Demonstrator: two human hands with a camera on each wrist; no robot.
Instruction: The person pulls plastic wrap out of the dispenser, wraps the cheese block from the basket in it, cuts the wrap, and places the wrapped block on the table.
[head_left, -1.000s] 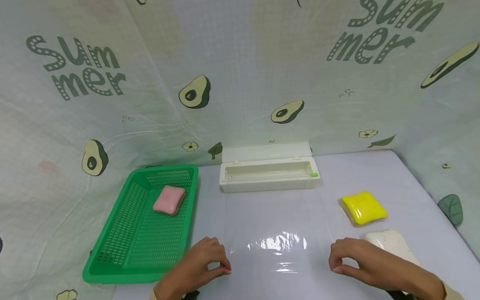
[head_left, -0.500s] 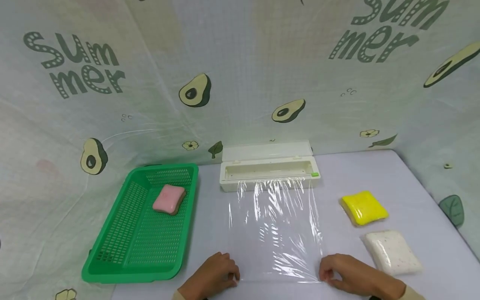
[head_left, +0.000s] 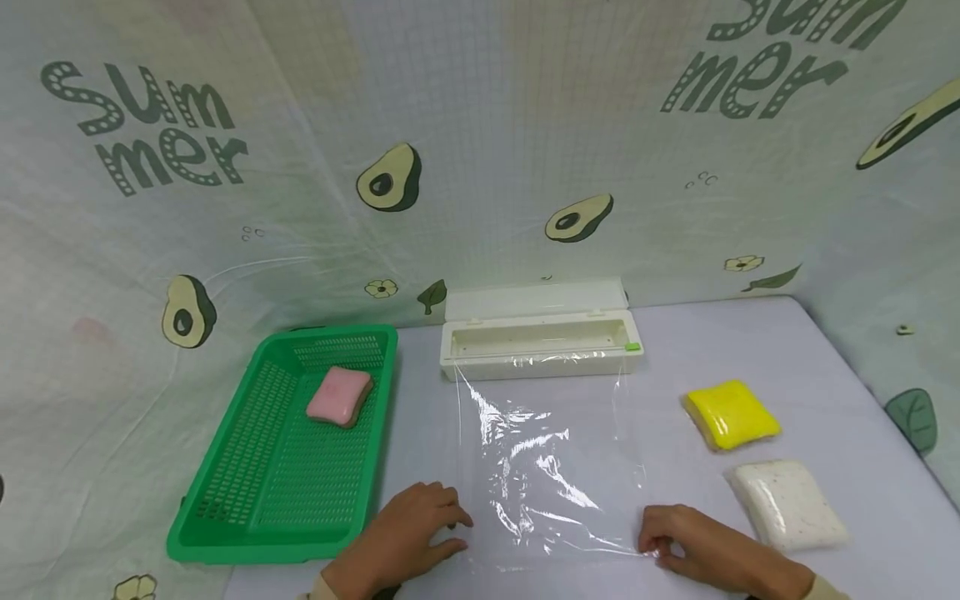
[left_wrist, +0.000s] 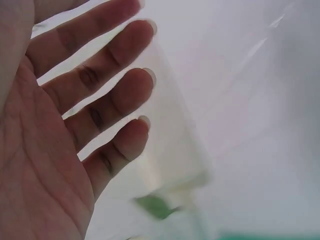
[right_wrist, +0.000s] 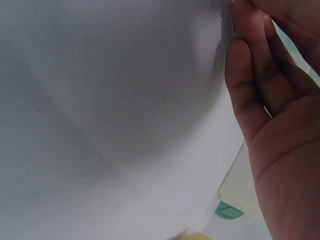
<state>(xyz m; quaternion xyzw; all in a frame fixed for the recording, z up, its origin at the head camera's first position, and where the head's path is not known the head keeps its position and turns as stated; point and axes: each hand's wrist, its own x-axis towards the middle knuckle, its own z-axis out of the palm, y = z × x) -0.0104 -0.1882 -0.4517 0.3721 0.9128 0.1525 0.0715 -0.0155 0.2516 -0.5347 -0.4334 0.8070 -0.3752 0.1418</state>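
A clear sheet of plastic wrap (head_left: 551,475) runs from the front of the white wrap dispenser (head_left: 540,365) toward the person, with glossy wrinkles across it. At its near right corner my right hand (head_left: 697,542) pinches the film between thumb and fingers. My left hand (head_left: 408,533) is beside the near left corner, thumb and fingers apart with nothing between them. In the left wrist view the left fingers (left_wrist: 120,95) are spread and relaxed. The right fingers (right_wrist: 245,75) are bent together at the film's edge in the right wrist view.
A green basket (head_left: 365,500) on the left holds a pink pillow-shaped block (head_left: 340,396). To the right lie a yellow wrapped block (head_left: 731,414) and a white wrapped block (head_left: 787,504). The dispenser's lid (head_left: 536,300) is raised against the avocado-print cloth (head_left: 480,125).
Both hands came closer together as wrap appeared stretched from the dispenser. Since then my left hand has let go of its corner and moved slightly left; the right stays on its corner.
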